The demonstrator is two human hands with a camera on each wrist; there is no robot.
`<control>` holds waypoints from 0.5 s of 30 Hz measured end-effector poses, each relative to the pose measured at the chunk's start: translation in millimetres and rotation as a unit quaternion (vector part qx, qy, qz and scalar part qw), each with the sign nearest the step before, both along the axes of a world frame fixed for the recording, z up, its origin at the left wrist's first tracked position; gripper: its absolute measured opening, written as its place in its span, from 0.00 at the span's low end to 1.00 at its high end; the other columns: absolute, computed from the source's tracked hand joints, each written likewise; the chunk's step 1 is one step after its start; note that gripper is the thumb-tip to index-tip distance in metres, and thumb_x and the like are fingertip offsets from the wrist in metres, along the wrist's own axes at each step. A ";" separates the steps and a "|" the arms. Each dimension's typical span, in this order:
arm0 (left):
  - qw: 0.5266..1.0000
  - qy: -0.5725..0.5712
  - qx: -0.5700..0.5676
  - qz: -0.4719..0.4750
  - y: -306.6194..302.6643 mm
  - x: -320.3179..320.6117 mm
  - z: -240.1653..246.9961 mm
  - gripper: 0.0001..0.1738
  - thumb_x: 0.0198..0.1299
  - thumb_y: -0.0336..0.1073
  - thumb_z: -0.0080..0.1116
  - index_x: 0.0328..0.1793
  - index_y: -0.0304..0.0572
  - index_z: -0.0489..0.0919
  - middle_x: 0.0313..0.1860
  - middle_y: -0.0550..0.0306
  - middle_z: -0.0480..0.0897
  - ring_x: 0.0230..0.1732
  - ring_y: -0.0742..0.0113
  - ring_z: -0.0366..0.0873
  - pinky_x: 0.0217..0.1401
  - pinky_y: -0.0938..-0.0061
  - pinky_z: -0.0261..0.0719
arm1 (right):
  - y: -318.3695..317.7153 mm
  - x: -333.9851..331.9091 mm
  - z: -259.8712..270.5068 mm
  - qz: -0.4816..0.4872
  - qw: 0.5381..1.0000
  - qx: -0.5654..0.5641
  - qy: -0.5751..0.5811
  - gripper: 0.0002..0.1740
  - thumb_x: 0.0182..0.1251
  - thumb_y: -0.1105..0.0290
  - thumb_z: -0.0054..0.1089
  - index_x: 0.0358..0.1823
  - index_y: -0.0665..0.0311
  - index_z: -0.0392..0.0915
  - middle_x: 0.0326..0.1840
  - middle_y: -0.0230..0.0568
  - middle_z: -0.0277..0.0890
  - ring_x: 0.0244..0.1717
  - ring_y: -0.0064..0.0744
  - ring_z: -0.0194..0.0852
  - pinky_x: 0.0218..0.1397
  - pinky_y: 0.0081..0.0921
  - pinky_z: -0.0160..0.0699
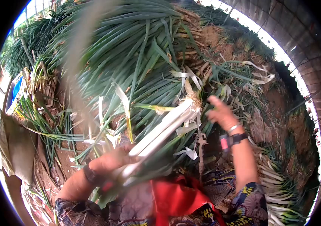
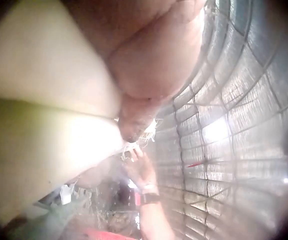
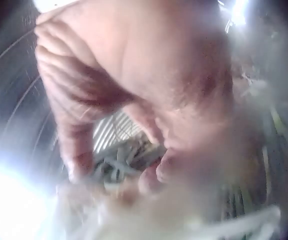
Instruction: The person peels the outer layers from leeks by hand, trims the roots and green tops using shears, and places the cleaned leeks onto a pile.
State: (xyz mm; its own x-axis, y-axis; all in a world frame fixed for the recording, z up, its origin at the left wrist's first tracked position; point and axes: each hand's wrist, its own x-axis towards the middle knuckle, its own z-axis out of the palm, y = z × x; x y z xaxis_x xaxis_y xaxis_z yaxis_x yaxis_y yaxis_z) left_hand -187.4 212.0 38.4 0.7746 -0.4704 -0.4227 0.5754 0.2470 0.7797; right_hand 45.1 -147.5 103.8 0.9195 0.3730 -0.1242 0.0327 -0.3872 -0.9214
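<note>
Left hand (image 1: pixel 109 162) wrapped round leeks (image 1: pixel 164 128), low on stalks. Right hand (image 1: pixel 222 113) at root end, blurred: grip cannot tell. Risk: tug there slides stalks from left grip.

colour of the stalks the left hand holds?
The stalks in the left hand are white; the head view shows it best.

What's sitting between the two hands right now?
Head view: the white stalks run from the left hand, which grips them, up to their rooty end, where loose peel strips hang, close by the right hand.
</note>
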 end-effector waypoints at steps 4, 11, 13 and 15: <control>0.999 0.017 -0.021 -0.021 -6.8 -6.0 -8.8 0.23 0.65 0.37 0.59 0.62 0.39 0.67 0.37 0.53 0.80 0.36 0.64 0.81 0.40 0.69 0.82 | 65.8 -44.3 -55.3 0.048 0.963 0.247 0.091 0.50 0.52 0.83 0.67 0.75 0.56 0.50 0.69 0.37 0.62 0.55 0.27 0.72 0.52 0.21 0.77; 0.996 0.053 -0.065 -0.038 -11.1 -10.5 -17.9 0.24 0.64 0.40 0.59 0.62 0.40 0.67 0.37 0.53 0.80 0.37 0.62 0.82 0.41 0.65 0.82 | 46.9 -17.1 -70.6 -0.004 0.977 -0.060 -0.205 0.44 0.52 0.81 0.66 0.72 0.60 0.57 0.59 0.48 0.74 0.54 0.34 0.77 0.55 0.27 0.79; 0.997 0.042 -0.029 -0.053 -15.7 -9.4 -14.7 0.24 0.64 0.40 0.60 0.61 0.39 0.67 0.37 0.54 0.80 0.36 0.63 0.82 0.41 0.66 0.82 | 15.5 16.2 -76.1 -0.088 0.962 -0.181 -0.186 0.36 0.55 0.80 0.59 0.68 0.68 0.62 0.52 0.54 0.79 0.50 0.38 0.80 0.53 0.28 0.78; 0.998 0.031 -0.025 -0.047 -15.6 -10.6 -2.0 0.22 0.64 0.40 0.60 0.60 0.38 0.69 0.36 0.56 0.80 0.36 0.65 0.81 0.39 0.70 0.82 | -15.3 39.5 -70.2 -0.121 0.946 -0.230 -0.195 0.30 0.56 0.82 0.52 0.64 0.72 0.67 0.52 0.56 0.78 0.51 0.45 0.80 0.56 0.29 0.76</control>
